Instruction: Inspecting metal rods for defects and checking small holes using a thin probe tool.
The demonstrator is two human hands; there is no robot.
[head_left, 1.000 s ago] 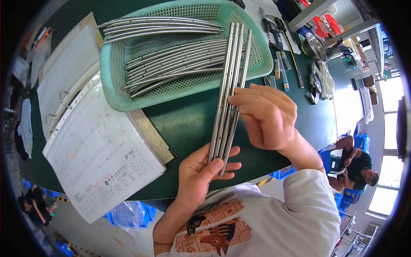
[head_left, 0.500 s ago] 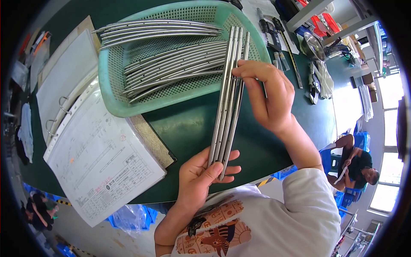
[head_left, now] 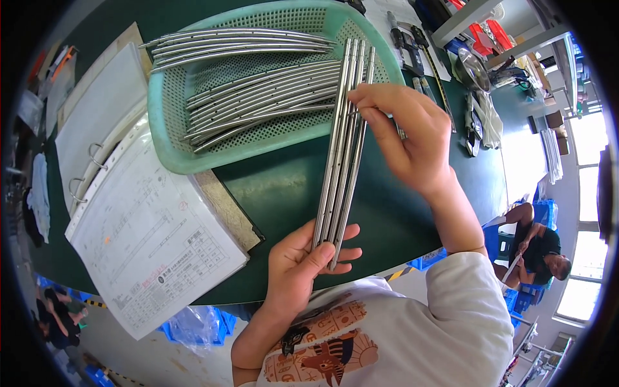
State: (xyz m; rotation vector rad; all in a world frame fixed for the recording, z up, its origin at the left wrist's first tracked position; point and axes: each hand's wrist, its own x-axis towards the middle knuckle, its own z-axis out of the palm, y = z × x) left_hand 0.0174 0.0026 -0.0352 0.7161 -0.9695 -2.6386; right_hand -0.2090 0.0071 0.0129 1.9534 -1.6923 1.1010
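Several slim, shiny metal rods [head_left: 334, 174] with small holes along them lie side by side, tilted slightly right at the top. My left hand [head_left: 298, 261] grips their lower ends, thumb across the front and fingers behind. My right hand [head_left: 409, 132] is at their upper part, thumb and index finger pinched together against the rods; what sits between those fingertips, if anything, is too small to make out. Behind the rods' top ends stands a pale green perforated plastic basket [head_left: 213, 165]. More such rods [head_left: 258, 103] lie in it in two groups.
An open ring binder [head_left: 148, 258] with drawing sheets lies left on the dark green table [head_left: 277, 193]. At the back right are digital calipers [head_left: 409, 51], a metal bowl [head_left: 474, 69] and tools. A seated person [head_left: 538, 251] is at the far right.
My right hand has shifted slightly, its fingertips a little further left across the rods and its wrist a bit to the right. My left hand keeps its hold, almost still.
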